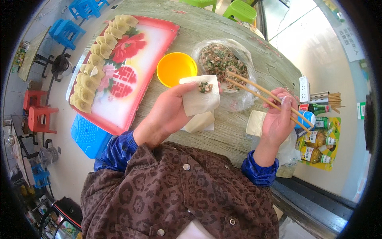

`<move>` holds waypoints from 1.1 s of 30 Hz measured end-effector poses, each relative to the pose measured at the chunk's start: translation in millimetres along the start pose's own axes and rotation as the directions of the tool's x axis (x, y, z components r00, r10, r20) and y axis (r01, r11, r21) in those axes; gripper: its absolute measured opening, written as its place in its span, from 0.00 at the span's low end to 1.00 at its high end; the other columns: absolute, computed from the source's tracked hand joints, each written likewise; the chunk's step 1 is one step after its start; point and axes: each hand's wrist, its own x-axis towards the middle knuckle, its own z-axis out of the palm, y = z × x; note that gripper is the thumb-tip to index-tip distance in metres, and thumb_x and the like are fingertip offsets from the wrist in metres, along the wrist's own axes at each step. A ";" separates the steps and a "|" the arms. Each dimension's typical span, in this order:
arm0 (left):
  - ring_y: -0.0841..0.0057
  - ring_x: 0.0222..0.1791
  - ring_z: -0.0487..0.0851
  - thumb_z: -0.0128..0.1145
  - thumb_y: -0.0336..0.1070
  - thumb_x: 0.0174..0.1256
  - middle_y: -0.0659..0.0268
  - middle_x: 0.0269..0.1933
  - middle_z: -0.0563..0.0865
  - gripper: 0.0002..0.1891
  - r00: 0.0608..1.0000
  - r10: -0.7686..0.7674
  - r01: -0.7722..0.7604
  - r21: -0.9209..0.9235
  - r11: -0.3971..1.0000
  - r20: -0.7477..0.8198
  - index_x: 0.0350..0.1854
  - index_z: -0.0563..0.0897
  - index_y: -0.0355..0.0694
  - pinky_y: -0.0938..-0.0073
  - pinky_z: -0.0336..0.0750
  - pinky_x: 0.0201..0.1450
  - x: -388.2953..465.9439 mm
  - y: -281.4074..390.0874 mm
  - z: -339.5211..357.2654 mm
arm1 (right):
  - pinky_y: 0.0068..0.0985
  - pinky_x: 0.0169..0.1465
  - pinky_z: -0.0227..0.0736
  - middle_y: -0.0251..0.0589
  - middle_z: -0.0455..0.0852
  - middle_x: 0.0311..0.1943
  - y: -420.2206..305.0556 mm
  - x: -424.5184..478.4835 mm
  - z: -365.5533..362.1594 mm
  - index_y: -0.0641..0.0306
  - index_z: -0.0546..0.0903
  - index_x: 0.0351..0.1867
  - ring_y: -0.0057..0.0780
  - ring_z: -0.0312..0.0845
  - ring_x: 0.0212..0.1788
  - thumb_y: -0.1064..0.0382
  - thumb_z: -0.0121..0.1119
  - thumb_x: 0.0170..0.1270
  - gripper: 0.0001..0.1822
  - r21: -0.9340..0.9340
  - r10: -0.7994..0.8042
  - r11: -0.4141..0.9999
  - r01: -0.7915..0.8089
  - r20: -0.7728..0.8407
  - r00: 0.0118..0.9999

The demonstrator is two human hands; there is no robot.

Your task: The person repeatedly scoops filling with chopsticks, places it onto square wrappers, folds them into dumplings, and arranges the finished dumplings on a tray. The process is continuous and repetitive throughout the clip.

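My left hand (170, 110) holds a square dough wrapper (200, 103) with a small heap of minced filling (205, 87) near its upper edge. In my right hand (282, 118) is a pair of wooden chopsticks (259, 91), their tips over the minced meat and greens (222, 59) in a clear plastic bag (238, 103). A yellow bowl (176, 69) stands left of the bag. More wrappers (200, 123) lie below my left hand, and a stack of wrappers (255, 123) is beside my right wrist. Folded wontons (96, 59) line the left side of a red-rimmed floral tray (173, 28).
At the table's right edge stand a metal chopstick holder (318, 97), a dark glass bottle (316, 108) and a blue-and-white container (306, 119). A blue plastic stool (88, 136) is partly under the tray's lower left side. Green stools (240, 12) stand beyond the table.
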 end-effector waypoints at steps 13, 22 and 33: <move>0.57 0.66 0.81 0.44 0.38 0.83 0.48 0.67 0.80 0.23 0.998 0.035 -0.034 0.016 0.999 -0.059 0.71 0.70 0.27 0.56 0.74 0.72 -7.4 2.2 8.8 | 0.34 0.37 0.87 0.56 0.85 0.43 6.0 -20.3 31.6 0.72 0.83 0.41 0.35 0.85 0.36 0.65 0.52 0.80 0.12 0.082 0.094 0.991 -0.104 0.125 0.988; 0.59 0.61 0.85 0.46 0.38 0.82 0.51 0.62 0.84 0.21 0.990 0.041 -0.039 0.017 0.999 -0.136 0.68 0.73 0.29 0.58 0.79 0.67 -7.4 1.0 8.6 | 0.37 0.41 0.88 0.59 0.87 0.43 3.2 -17.8 20.8 0.74 0.83 0.42 0.38 0.87 0.37 0.66 0.53 0.79 0.11 0.061 0.073 0.995 -0.077 0.080 0.994; 0.60 0.60 0.86 0.47 0.37 0.82 0.52 0.62 0.84 0.20 0.992 0.075 -0.071 0.041 0.997 -0.098 0.68 0.74 0.29 0.59 0.80 0.66 -4.7 -0.5 5.4 | 0.36 0.41 0.87 0.58 0.85 0.44 6.2 -19.8 25.6 0.74 0.82 0.42 0.37 0.85 0.39 0.67 0.54 0.78 0.10 0.002 0.066 0.998 -0.067 0.080 0.995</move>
